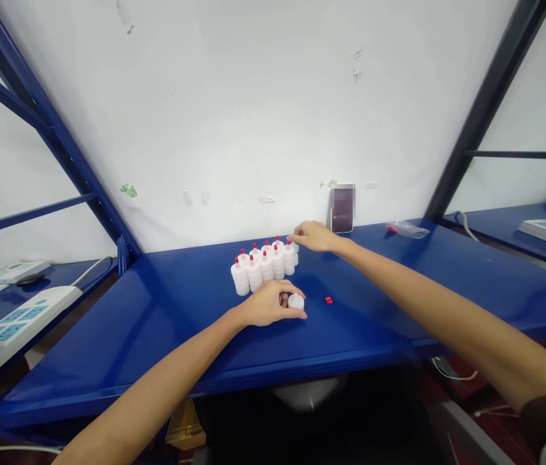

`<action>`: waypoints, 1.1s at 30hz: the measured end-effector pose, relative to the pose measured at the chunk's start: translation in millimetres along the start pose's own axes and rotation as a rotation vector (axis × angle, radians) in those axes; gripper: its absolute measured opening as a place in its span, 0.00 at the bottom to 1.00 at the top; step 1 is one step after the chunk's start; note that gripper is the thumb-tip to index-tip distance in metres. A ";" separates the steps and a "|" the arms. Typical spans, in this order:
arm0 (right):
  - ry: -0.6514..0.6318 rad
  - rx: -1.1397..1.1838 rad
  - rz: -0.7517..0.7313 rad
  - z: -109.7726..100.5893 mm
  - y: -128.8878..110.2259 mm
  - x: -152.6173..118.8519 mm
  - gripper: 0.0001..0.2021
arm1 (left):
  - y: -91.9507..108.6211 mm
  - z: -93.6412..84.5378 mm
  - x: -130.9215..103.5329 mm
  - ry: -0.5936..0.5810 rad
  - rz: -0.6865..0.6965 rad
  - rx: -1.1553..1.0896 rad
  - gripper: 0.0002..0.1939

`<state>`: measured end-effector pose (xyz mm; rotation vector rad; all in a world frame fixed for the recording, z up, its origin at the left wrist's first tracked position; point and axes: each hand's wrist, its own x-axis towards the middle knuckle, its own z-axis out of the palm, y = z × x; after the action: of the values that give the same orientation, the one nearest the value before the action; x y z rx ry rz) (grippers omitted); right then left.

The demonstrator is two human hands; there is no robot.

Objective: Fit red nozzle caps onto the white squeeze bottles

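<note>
On the blue table, my left hand has its fingers wrapped round a white bottle that shows no red cap. Several white bottles with red tips stand in two rows just behind that hand. At the right end of the back row is my right hand, its fingertips together at the top of a bottle largely hidden behind the others; what they pinch cannot be made out. Small red caps lie to the right of the left hand.
A phone leans against the white wall. A clear plastic bag with something red inside lies at the back right. White power strips rest on the left side table. Blue metal frame posts rise at both sides.
</note>
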<state>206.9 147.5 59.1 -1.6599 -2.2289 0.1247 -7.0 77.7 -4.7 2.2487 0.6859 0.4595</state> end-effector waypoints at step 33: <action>-0.231 -0.395 -0.459 14.0 19.5 -140.5 0.18 | 3.2 1.8 10.4 -0.078 0.105 0.119 0.23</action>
<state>254.6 23.3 8.2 -1.3030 -2.8980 -0.2712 3.2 81.0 -2.3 2.4103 0.5702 0.3883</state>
